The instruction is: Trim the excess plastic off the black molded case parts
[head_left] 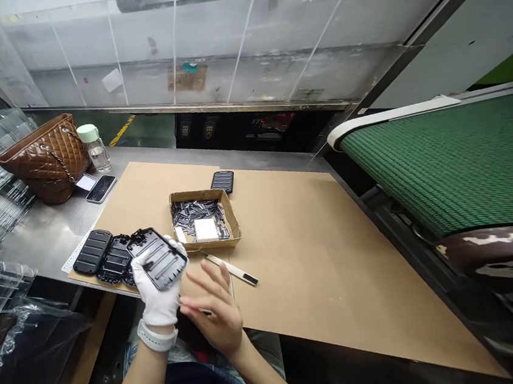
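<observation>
Your gloved left hand grips 1 black ribbed cover | your bare right hand open, fingers spread, beside it | cardboard box of small parts just behind

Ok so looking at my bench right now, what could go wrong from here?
1. The black plastic cover in your gloved left hand is held past the table edge; if it slips, it probably drops to the floor.
2. The loose covers overlap right at that edge and could be nudged off.
3. The cutter lies close to your bare right hand, so it might get knocked.
</observation>
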Demonstrator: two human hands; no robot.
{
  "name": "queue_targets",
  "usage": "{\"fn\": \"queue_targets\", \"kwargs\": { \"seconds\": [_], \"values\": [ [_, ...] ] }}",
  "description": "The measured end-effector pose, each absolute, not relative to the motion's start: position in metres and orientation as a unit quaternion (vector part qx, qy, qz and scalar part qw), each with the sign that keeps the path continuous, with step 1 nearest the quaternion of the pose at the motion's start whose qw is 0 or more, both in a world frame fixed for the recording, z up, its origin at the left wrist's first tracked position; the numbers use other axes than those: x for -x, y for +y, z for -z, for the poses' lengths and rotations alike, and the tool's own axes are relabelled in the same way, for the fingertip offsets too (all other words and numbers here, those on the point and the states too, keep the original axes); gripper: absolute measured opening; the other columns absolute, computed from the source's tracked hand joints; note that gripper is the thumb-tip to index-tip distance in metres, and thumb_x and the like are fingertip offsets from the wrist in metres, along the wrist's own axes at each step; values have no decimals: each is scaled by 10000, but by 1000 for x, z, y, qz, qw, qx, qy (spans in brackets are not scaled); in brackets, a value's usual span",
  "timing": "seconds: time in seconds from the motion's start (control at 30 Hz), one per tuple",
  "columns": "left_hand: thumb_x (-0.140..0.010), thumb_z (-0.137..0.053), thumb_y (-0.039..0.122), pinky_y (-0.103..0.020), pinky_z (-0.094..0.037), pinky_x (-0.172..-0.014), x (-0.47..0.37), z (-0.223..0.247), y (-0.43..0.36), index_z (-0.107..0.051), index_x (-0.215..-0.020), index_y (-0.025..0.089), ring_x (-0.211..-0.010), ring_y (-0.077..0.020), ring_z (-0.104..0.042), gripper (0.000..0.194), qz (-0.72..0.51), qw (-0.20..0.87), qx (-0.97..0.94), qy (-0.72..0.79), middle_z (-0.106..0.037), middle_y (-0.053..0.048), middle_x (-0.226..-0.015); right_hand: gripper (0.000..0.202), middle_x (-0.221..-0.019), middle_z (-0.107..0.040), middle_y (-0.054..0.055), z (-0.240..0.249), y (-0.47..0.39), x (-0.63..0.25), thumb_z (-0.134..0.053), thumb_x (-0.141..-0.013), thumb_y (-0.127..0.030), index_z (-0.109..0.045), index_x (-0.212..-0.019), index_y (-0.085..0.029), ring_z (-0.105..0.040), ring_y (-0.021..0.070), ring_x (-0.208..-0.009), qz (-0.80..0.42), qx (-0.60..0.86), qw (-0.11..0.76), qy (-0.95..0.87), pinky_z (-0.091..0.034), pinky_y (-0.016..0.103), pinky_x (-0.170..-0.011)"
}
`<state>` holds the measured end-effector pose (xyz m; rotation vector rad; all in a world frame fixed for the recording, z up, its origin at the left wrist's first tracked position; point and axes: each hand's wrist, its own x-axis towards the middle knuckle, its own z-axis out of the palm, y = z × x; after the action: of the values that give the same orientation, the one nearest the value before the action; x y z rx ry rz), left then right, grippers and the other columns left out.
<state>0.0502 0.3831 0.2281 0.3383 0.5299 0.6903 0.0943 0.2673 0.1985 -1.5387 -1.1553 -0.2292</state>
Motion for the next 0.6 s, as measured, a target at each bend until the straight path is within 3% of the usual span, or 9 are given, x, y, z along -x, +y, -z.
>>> {"fn": "queue_targets", "kwargs": {
  "seconds": [0.07,0.13,0.2,0.3,0.43,0.53,0.6],
  "values": [
    [-816,-460,297,-332,-513,-908,-48,-229,393,-671,-1020,180,-960,-186,-665,316,-337,900,-115,251,-723,-42,-957,185,-1065,-719,-37,-202,270,-110,-616,-848,-274,-696,-938,-414,-608,239,-1141,183,636,564,-494,-212,579,-1139],
    [-814,-495,283,-372,-498,-946,-44,-231,397,-668,-1064,160,-976,-197,-662,328,-319,919,-79,219,-719,-62,-1016,231,-1112,-701,6,-208,275,-135,-569,-873,-289,-674,-1056,-382,-570,257,-1188,213,687,555,-418,-225,591,-1122],
    [-819,-521,319,-437,-461,-997,-40,-233,398,-653,-1119,156,-1003,-214,-652,365,-294,933,-70,193,-699,-81,-1098,271,-1187,-662,87,-209,275,-162,-549,-874,-354,-666,-1105,-276,-524,293,-1232,162,760,523,-350,-316,581,-1070],
    [-836,-517,366,-505,-381,-1059,-34,-231,396,-625,-1183,174,-1094,-244,-619,411,-284,940,-63,178,-661,-93,-1207,327,-995,-714,100,-189,263,-188,-490,-888,-460,-697,-948,-213,-650,264,-995,32,814,479,-326,-488,473,-917],
    [-861,-482,470,-533,-262,-1122,-32,-223,394,-578,-1260,174,-1245,-287,-522,506,-240,958,-67,140,-619,-118,-1284,468,-1066,-689,157,-139,234,-183,-538,-794,-603,-698,-915,-180,-627,335,-1020,-26,861,408,-302,-474,538,-899],
    [-855,-449,591,-560,-225,-1127,-33,-219,393,-569,-1274,189,-1254,-309,-514,593,-217,965,-73,129,-622,-127,-1279,475,-1067,-688,157,-123,221,-167,-454,-848,-591,-680,-929,-181,-637,318,-1002,-25,866,405,-293,-491,514,-886],
    [-857,-443,610,-565,-247,-1116,-34,-218,390,-593,-1244,179,-1201,-313,-560,598,-210,964,-79,145,-641,-130,-1249,462,-1120,-678,148,-133,219,-157,-384,-909,-523,-638,-1089,-181,-641,286,-1037,-29,859,423,-288,-515,466,-885]
  ]
}}
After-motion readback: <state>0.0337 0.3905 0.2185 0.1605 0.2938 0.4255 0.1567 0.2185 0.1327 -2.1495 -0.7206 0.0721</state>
